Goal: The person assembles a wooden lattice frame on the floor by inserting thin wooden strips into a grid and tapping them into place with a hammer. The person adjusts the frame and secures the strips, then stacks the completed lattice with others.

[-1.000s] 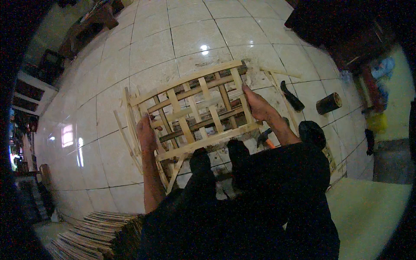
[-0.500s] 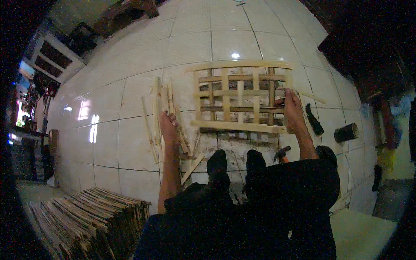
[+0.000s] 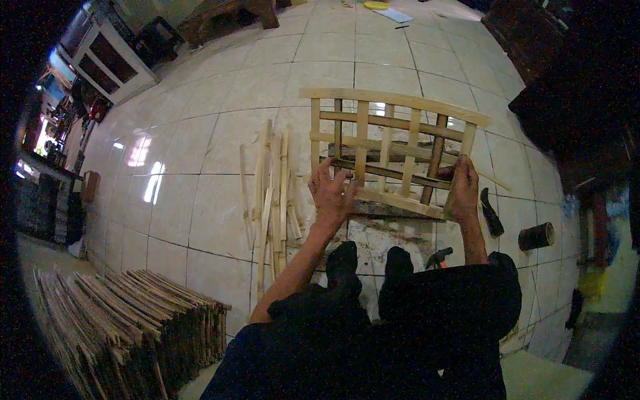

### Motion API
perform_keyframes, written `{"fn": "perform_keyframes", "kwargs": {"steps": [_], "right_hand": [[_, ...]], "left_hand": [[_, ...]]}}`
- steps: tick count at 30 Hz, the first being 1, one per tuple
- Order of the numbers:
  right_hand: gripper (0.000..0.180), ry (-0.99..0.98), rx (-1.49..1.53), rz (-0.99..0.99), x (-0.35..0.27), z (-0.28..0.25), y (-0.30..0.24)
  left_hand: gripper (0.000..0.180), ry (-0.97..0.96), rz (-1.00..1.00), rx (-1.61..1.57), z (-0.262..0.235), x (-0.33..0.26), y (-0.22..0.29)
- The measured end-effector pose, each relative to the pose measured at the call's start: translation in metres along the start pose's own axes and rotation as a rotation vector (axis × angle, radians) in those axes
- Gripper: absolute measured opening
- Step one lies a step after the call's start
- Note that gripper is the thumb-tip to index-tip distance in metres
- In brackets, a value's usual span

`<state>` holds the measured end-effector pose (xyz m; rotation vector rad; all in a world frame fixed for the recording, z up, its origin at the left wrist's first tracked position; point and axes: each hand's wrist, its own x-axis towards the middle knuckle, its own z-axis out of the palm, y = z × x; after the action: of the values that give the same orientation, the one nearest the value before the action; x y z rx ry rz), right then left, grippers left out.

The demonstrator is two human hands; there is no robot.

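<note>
A lattice of crossed bamboo slats [image 3: 390, 141], pale and brown, is held tilted above the floor in front of me. My right hand [image 3: 465, 190] grips its right end slat, thumb and fingers closed round it. At the near left corner of the lattice is my left hand [image 3: 331, 197], its bent fingers round the slats there; the exact contact is partly hidden. Loose pale bamboo strips [image 3: 275, 180] lie on the floor left of the lattice. Beneath the lattice, a dark wooden piece [image 3: 380, 209] shows on the floor.
A hammer [image 3: 440, 257] lies by my right foot. Beyond my right hand are a dark curved object [image 3: 491, 213] and a dark cylinder [image 3: 535, 236]. A large stack of thin strips [image 3: 130, 327] stands at the near left. Pale tiles [image 3: 220, 143] cover the floor.
My left hand has left the loose strips and moved right to the lattice's near left corner. The lattice has tilted, its right end now lower in the view; my right hand stays on it.
</note>
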<state>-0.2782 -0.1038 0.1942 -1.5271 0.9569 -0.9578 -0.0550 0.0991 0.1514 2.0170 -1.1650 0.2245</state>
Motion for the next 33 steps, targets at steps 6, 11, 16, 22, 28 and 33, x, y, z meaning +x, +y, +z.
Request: {"fn": "perform_keyframes", "kwargs": {"steps": [6,11,16,22,28,33], "right_hand": [[0.038,0.049,0.025,0.051,-0.013,0.009,-0.023],[0.040,0.121,0.119,0.120,-0.024,0.018,-0.035],[0.042,0.193,0.089,0.198,-0.024,0.022,-0.036],[0.047,0.155,0.131,0.196,-0.018,0.014,-0.018],[0.056,0.159,0.041,0.214,-0.018,0.014,-0.015],[0.058,0.109,0.114,0.287,-0.023,0.022,-0.019]], "left_hand": [[0.027,0.029,0.050,-0.132,0.009,-0.005,-0.014],[0.015,-0.047,-0.217,-0.453,0.008,-0.006,-0.018],[0.017,-0.099,-0.454,-0.699,-0.027,-0.002,0.009],[0.017,0.058,0.145,-0.058,-0.020,0.005,0.005],[0.012,0.054,0.131,-0.106,-0.007,0.004,-0.011],[0.013,-0.105,-0.182,-0.608,-0.027,0.003,0.025]]}}
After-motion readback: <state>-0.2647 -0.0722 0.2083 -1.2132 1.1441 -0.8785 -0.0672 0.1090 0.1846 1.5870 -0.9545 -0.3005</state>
